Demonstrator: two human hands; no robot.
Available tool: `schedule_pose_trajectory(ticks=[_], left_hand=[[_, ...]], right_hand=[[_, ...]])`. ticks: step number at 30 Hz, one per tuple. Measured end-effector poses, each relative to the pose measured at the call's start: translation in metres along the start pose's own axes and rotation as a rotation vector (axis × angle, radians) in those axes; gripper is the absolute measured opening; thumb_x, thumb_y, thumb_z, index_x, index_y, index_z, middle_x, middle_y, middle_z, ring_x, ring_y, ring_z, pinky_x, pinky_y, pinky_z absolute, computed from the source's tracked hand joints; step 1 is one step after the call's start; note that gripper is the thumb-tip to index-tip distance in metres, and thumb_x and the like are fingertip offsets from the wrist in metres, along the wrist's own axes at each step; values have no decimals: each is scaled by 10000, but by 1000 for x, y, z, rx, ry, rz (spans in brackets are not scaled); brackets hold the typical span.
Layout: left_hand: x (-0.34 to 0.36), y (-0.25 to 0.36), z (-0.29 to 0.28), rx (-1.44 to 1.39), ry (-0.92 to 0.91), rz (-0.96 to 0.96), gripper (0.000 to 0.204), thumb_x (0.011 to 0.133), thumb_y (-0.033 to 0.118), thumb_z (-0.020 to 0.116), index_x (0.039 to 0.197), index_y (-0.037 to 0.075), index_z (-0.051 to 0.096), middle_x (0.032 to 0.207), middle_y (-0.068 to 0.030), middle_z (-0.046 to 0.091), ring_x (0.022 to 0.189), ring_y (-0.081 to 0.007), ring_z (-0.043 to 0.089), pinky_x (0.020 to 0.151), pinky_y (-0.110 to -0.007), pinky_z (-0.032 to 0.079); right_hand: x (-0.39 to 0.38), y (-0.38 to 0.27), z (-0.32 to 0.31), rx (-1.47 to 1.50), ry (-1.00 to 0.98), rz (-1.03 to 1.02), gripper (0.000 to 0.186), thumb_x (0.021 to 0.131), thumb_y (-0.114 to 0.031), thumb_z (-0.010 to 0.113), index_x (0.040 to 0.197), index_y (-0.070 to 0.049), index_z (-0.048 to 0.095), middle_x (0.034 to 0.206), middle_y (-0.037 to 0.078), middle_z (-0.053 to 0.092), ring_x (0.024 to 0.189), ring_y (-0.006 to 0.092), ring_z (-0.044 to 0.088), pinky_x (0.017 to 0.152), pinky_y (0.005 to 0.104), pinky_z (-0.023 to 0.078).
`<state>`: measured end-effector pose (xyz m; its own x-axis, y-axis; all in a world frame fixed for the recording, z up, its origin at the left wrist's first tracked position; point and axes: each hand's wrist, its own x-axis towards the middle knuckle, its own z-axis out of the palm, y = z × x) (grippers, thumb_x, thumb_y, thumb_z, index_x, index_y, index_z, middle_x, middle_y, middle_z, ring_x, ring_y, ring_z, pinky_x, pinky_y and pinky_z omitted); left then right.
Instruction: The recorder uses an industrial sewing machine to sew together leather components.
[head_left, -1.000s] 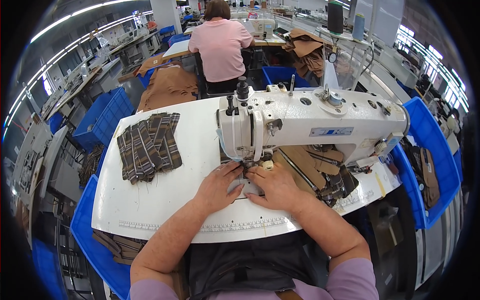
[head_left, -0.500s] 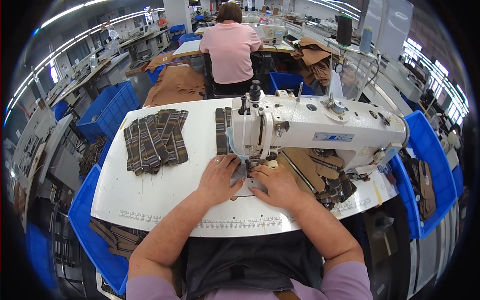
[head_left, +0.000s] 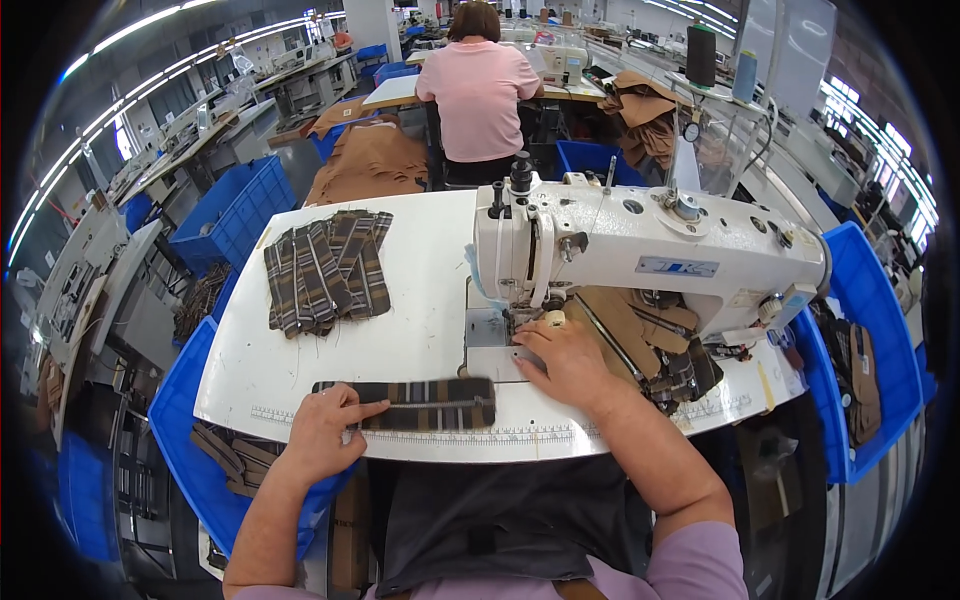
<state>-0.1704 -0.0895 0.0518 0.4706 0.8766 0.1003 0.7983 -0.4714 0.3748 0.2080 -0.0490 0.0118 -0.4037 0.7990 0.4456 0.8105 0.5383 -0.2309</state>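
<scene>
Near the front edge of the table, my left hand [head_left: 328,425] grips the left end of a plaid fabric strip [head_left: 465,405], its index finger stretched along the top. A zipper-like grey line runs lengthwise down the strip, which lies flat. My right hand [head_left: 568,362] rests on the bed of a white sewing machine [head_left: 650,240], thumb and fingers apart, fingertips beside the presser foot [head_left: 522,318]. I see nothing held in it. A pile of similar plaid pieces [head_left: 325,275] lies at the left of the white table [head_left: 420,320].
Brown and plaid pieces [head_left: 625,335] lie under the machine arm. Blue bins [head_left: 175,430] with fabric stand at the table's left, and another blue bin [head_left: 870,400] at its right. Ahead, a person in a pink top [head_left: 480,100] sits at another table. Thread cones [head_left: 701,58] stand behind the machine.
My left hand has moved from the needle area left and toward me. The plaid strip, earlier lying beyond the needle, is now near the front edge. My right hand stays by the presser foot.
</scene>
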Motion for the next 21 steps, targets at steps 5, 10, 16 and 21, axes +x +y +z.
schedule_pose_trajectory(ticks=[5, 10, 16, 21], left_hand=[[26, 11, 23, -229, 25, 344, 415, 756, 142, 728, 1164, 199, 781, 1287, -132, 582, 1181, -343, 563, 1028, -458, 445], [87, 34, 71, -319, -84, 551, 325, 807, 298, 822, 1096, 154, 778, 1309, -141, 594, 1252, -357, 547, 1130, -486, 396], [126, 55, 65, -233, -67, 517, 889, 714, 502, 882, 1392, 18, 573, 1487, -202, 484, 1413, -347, 440, 1200, -446, 341], [139, 48, 63, -140, -217, 523, 1085, 689, 603, 851, 1478, -32, 461, 1568, -228, 397, 1480, -357, 360, 1230, -450, 306]], right_hand=[[-2, 1, 3, 57, 43, -38, 294, 861, -250, 731, 1101, -80, 730, 1114, 46, 709, 1061, 266, 628, 913, 420, 477], [1, -7, -2, 93, 59, -145, 325, 856, -282, 742, 1108, -76, 728, 1125, 49, 713, 1044, 257, 641, 895, 410, 475], [1, -1, 0, 71, 6, -141, 390, 857, -341, 743, 1130, -63, 726, 1168, 81, 710, 1064, 265, 639, 930, 414, 455], [5, -2, -6, 48, 41, -141, 391, 853, -355, 752, 1132, -83, 714, 1170, 46, 699, 1049, 262, 655, 879, 434, 472]])
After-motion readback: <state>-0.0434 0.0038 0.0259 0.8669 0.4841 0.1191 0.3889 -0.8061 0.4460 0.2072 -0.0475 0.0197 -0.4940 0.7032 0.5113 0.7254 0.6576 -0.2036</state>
